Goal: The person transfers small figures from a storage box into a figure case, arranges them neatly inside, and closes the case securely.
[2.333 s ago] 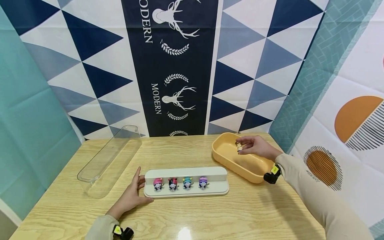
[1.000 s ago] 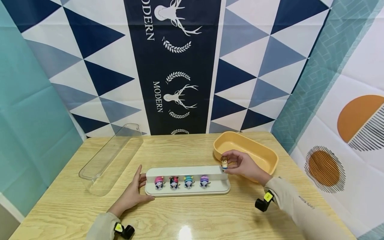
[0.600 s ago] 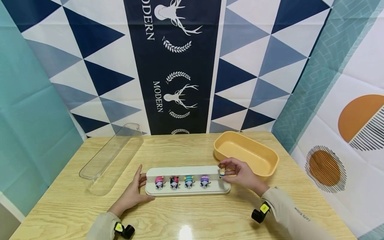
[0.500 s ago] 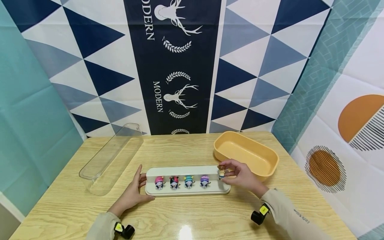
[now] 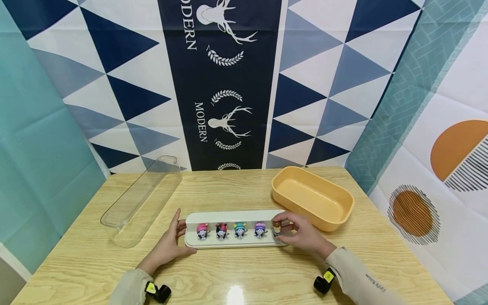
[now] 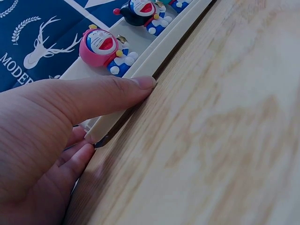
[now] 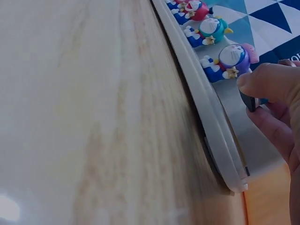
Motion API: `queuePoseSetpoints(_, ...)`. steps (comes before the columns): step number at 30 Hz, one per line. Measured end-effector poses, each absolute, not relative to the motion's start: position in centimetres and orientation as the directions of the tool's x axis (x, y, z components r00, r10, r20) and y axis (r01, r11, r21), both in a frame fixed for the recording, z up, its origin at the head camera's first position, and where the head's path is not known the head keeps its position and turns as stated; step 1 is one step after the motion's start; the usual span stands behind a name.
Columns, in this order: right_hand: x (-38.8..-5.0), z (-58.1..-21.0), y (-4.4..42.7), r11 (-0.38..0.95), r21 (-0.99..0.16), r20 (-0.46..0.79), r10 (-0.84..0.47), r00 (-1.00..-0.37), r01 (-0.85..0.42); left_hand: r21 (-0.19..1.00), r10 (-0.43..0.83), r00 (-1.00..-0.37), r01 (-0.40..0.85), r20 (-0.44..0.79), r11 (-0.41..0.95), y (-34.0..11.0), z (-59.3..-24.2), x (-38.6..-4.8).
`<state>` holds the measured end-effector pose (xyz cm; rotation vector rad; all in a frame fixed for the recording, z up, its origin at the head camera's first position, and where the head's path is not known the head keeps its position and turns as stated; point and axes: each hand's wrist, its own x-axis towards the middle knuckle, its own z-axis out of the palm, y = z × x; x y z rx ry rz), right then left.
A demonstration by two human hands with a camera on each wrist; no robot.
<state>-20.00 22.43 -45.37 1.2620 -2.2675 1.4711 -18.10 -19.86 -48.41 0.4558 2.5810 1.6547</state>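
In the head view a long white display base (image 5: 230, 217) lies on the table, with several small figurines in a row on its lower step. They have pink (image 5: 202, 231), black-and-red (image 5: 221, 232), teal (image 5: 239, 230) and purple (image 5: 260, 229) caps. My left hand (image 5: 169, 245) holds the base's left end; its thumb presses the front edge, as the left wrist view shows. At the right end, my right hand (image 5: 305, 232) pinches a brown-haired figurine (image 5: 277, 228) upright beside the purple one. In the right wrist view its dark bottom (image 7: 248, 101) shows; fingers hide most of it.
A yellow-orange tub (image 5: 297, 207) stands behind and right of the base, with nothing seen inside. A long clear plastic cover (image 5: 129, 231) lies at the left of the wooden table (image 5: 213, 275). Patterned cloth hangs behind the table.
My right hand has brought the brown-haired figurine from above the tub leftward and down to the base's right end. My left hand has kept its hold on the base.
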Motion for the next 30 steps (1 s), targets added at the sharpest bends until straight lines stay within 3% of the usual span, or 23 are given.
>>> queuePoseSetpoints(7, -18.5, -43.6, 21.2, 0.235, -0.584, 0.569, -0.565, -0.598, -0.777, 0.882, 0.295, -0.94, 0.278, 0.169, 0.38, -20.0, -48.3, -18.1)
queuePoseSetpoints(15, -20.0, -46.2, 21.9, 0.26, -0.442, 0.625, -0.598, -0.503, -0.858, 0.889, 0.284, -0.948, 0.251, 0.146, 0.382, -19.8, -48.2, -18.2)
queuePoseSetpoints(21, -20.3, -46.2, 22.3, 0.274, -0.425, 0.607, -0.62, -0.496, -0.863, 0.891, 0.281, -0.949, 0.247, 0.143, 0.381, -19.7, -48.4, -18.4)
queuePoseSetpoints(27, -20.3, -45.5, 22.3, 0.36, -0.21, 0.646, -0.646, -0.405, -0.909, 0.899, 0.272, -0.956, 0.212, 0.11, 0.384, -19.7, -48.5, -18.3)
queuePoseSetpoints(30, -20.4, -45.3, 22.4, 0.378, -0.16, 0.665, -0.642, -0.383, -0.912, 0.896, 0.266, -0.957, 0.215, 0.114, 0.388, -19.7, -48.5, -18.2)
